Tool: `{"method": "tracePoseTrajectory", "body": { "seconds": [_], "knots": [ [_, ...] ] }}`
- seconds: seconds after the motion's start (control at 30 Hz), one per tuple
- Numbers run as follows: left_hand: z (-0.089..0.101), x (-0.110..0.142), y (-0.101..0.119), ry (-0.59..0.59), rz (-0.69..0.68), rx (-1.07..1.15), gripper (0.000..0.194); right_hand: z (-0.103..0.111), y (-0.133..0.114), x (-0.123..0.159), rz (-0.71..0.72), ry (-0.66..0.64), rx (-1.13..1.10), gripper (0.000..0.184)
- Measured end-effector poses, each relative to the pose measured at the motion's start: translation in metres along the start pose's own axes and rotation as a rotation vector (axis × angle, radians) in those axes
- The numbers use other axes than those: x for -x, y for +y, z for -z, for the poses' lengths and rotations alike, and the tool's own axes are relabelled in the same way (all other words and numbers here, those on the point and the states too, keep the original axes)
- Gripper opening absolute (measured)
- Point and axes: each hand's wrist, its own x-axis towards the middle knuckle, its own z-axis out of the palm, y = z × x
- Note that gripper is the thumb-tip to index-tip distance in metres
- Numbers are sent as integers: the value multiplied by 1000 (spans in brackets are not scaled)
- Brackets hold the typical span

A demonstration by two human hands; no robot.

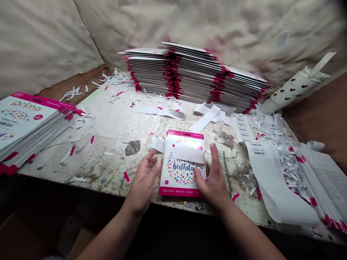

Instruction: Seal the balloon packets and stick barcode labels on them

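Note:
In the head view a balloon packet (pixel 179 180) lies at the table's front edge, white with pink bands, a dotted "birthday" print and the word "prima". It seems to rest on one or more like packets. A white paper strip (pixel 189 155) crosses its front, covering part of the print. My left hand (pixel 142 180) is just left of the packet, empty, fingers loosely bent and apart. On the other side, my right hand (pixel 217 182) has its thumb over the packet's right edge, the other fingers stretched away from it. Another short strip (pixel 157 144) lies by the packet's upper left.
Tall stacks of packets (pixel 195 76) stand along the back. More packets are piled at left (pixel 29 119) and right (pixel 311 180). A barcode label roll (pixel 271 180) curls over the right side. Paper scraps (pixel 271 131) litter the table near a heart-patterned tumbler (pixel 294 88).

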Motion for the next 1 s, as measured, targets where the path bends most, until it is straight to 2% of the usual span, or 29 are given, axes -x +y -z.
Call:
{"method": "tracePoseTrajectory", "body": {
  "seconds": [0.07, 0.13, 0.23, 0.37, 0.47, 0.57, 0.67, 0.73, 0.83, 0.93, 1.0],
  "knots": [
    [2, -7, 4, 50, -19, 94, 49, 4, -1, -4, 113, -43, 127, 78],
    [1, -14, 8, 13, -4, 130, 47, 4, -1, -7, 157, -122, 174, 78],
    [-5, -25, 9, -58, 17, 107, 57, -1, 0, -13, 179, -205, 210, 79],
    [-4, -39, 5, -48, -49, -60, 69, 0, 1, -20, 237, -139, 240, 76],
    [5, -44, 2, -14, -160, -215, 70, 11, 2, -27, 125, -109, 163, 81],
    [13, -45, 4, 21, -341, -465, 54, 23, 4, -33, -32, -198, -13, 92],
    [15, -44, 6, 29, -510, -695, 44, 30, 5, -34, -28, -262, -33, 100],
    [14, -43, 4, 21, -550, -739, 44, 30, 6, -34, -10, -224, 48, 100],
    [12, -43, -3, 24, -521, -668, 50, 28, 11, -34, -49, -65, 125, 92],
    [9, -46, -5, -6, -416, -546, 55, 30, 20, -37, -173, 77, 60, 86],
    [8, -48, -1, 3, -368, -591, 49, 34, 27, -39, -278, 109, 5, 84]
  ]
}}
